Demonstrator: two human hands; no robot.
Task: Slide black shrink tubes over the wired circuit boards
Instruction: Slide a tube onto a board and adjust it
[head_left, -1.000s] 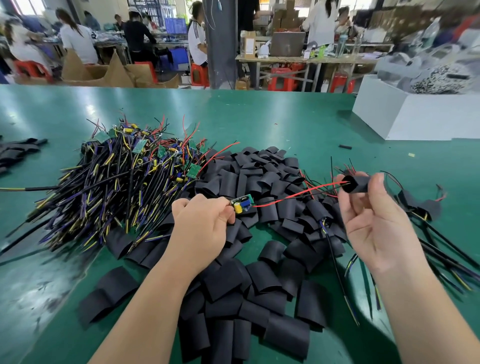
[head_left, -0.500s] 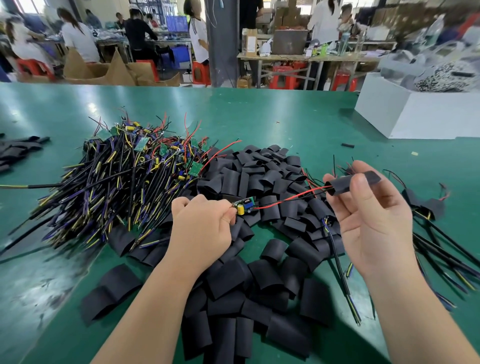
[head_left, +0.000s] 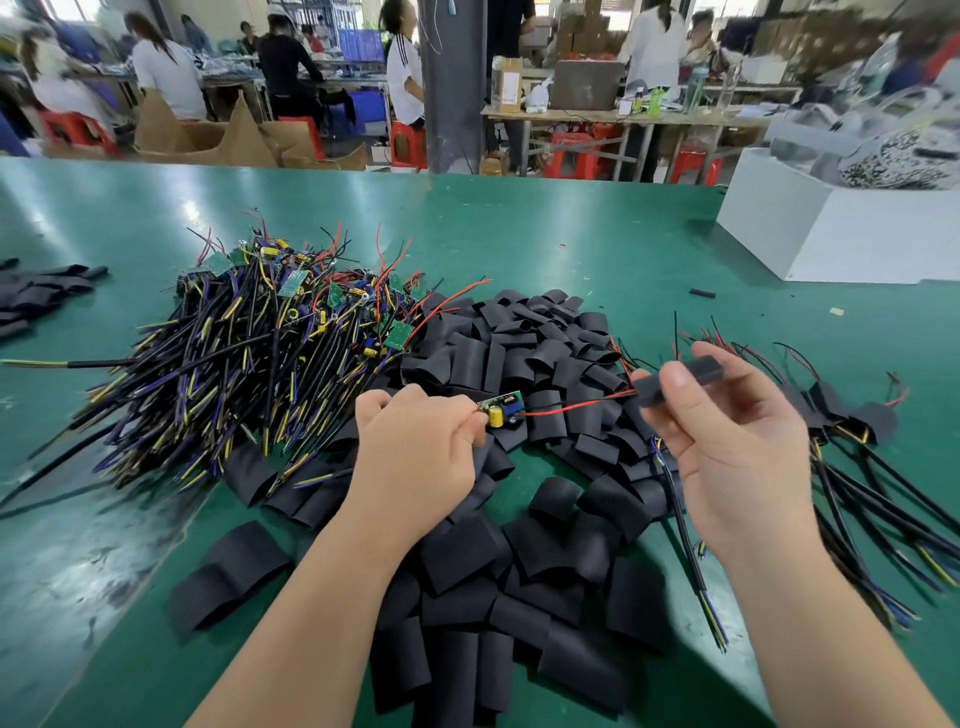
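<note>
My left hand (head_left: 415, 452) is pinching the board (head_left: 503, 411) above the tube pile (head_left: 519, 519). My right hand (head_left: 737, 447) is gripping a tube (head_left: 680, 379) with fingers curled; the red wire (head_left: 571, 406) is entering it.

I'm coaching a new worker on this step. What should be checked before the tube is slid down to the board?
1. Left hand grips the circuit board: ok.
2. Right hand pinches the black tube: ok.
3. Red wire runs from the board to the tube's end: ok.
4. Tube covering the board: not ok, it sits apart, out along the wire.
5. Tube mouth wide enough for the board: cannot tell, blurred.
</note>
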